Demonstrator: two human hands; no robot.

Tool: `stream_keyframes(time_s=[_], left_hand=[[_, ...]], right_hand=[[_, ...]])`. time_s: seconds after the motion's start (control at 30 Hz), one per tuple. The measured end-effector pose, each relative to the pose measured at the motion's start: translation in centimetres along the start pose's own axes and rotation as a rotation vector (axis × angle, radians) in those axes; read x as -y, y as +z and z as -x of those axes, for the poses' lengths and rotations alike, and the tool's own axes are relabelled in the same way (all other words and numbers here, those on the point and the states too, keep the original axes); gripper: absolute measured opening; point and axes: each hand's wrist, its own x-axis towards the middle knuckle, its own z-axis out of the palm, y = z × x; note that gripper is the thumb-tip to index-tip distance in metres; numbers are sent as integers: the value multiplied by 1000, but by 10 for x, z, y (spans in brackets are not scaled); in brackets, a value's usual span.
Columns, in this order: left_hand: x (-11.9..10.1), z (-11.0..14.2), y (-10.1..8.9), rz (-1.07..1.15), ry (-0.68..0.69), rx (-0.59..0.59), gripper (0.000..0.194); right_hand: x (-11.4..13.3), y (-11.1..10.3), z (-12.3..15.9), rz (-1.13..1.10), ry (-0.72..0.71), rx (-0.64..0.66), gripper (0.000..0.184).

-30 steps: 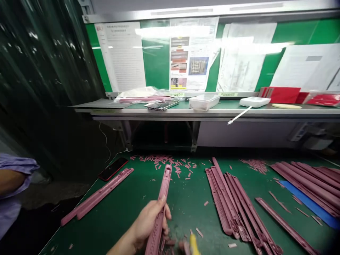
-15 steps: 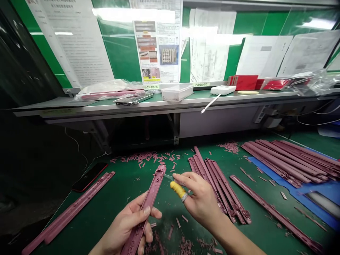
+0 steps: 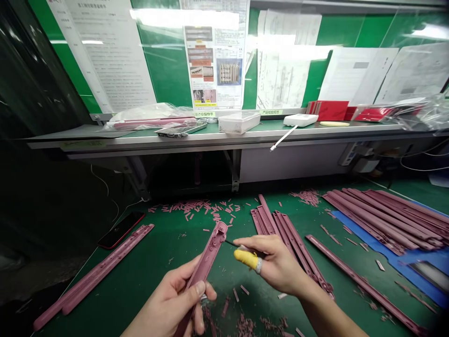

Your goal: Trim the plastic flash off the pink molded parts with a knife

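My left hand (image 3: 180, 297) is closed round a long, narrow mauve plastic strip (image 3: 209, 250), tilted with its rounded end up and away from me. Small posts and holes dot its inner face. In my right hand (image 3: 278, 264) is a small knife (image 3: 229, 243), its thin dark blade pointing left with the tip at the strip's edge near the rounded end. Yellow wrapping (image 3: 246, 257) covers my right thumb. The knife's handle is mostly hidden by my fingers. Beneath my hands lie small mauve shavings (image 3: 245, 323).
Two mauve strips (image 3: 108, 267) and a phone (image 3: 121, 229) lie left. More strips (image 3: 301, 248) lie right of my hands, with a pile (image 3: 386, 217) on a blue sheet (image 3: 382, 257) beyond. Small offcuts (image 3: 192, 206) are scattered behind. A shelf (image 3: 196, 145) crosses above the green table.
The strip's rounded end has moved slightly right and turned a little. My right hand has shifted right and down, and the blade has rotated, now showing thin and dark. The view has shifted slightly.
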Motion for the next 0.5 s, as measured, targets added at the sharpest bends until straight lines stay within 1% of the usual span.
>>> stream_keyframes(time_s=[0.13,0.2,0.27,0.37,0.43,0.5], left_hand=[[-1,7,5,-70,67,-90,63],[-1,9,5,-122,95,-121,65],[-1,11,4,-182,114,-142,67],[-2,14,3,-259,132,-140,68],[-2,15,2,-301,139,-131,67],[-2,15,-1,-334,138,-121,67]], right_hand=[[-4,-6,-7,-324,168,11,28],[-6,-8,-9,-439,270,65,31],[-7,-11,-12,-517,380,204,31],[-16,-12,-14,-721,527,469,35],[-27,-8,-13,-879,571,598,41],[-37,-1,-10,-996,549,658,45]])
